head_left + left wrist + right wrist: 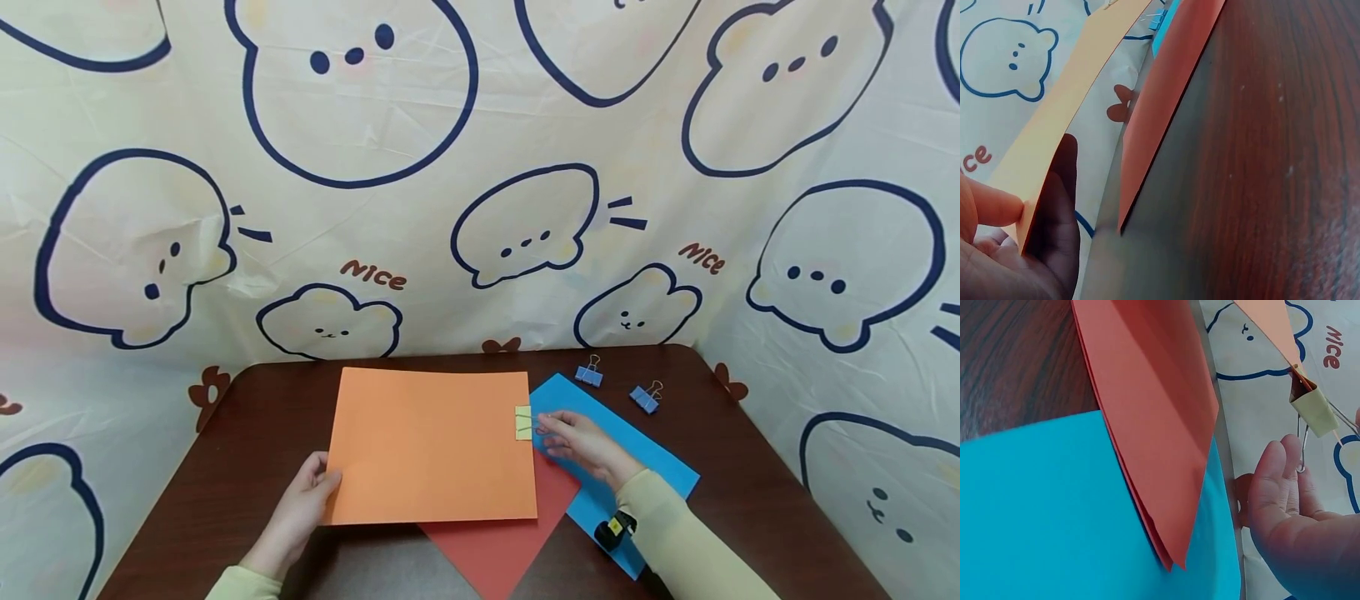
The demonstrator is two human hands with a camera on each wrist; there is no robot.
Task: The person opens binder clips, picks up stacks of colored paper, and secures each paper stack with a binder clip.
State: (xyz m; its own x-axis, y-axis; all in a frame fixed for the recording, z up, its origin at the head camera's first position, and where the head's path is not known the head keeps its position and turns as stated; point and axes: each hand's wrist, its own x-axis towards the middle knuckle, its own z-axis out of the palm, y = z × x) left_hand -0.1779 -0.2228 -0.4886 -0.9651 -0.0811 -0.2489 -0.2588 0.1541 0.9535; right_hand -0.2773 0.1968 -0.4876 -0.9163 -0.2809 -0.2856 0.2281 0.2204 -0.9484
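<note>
An orange sheet of paper [431, 450] is held up off the table by my left hand [298, 504], which pinches its lower left edge between thumb and fingers. A yellow binder clip [522, 423] sits on the sheet's right edge. My right hand [588, 448] is at that clip, with the thumb and fingertips at its two wire handles. In the right wrist view the handles stand apart, one against the fingers [1272, 469], while the thumb is mostly cut off. Behind and below the orange sheet lies a red sheet of paper [498, 533], partly hidden by it.
A blue sheet of paper [615, 433] lies slanted on the right, partly beneath the red one. Two blue binder clips, one [588, 376] further back and one [645, 399] to the right, lie on the dark wooden table [247, 442]. A patterned cloth [420, 225] hangs behind.
</note>
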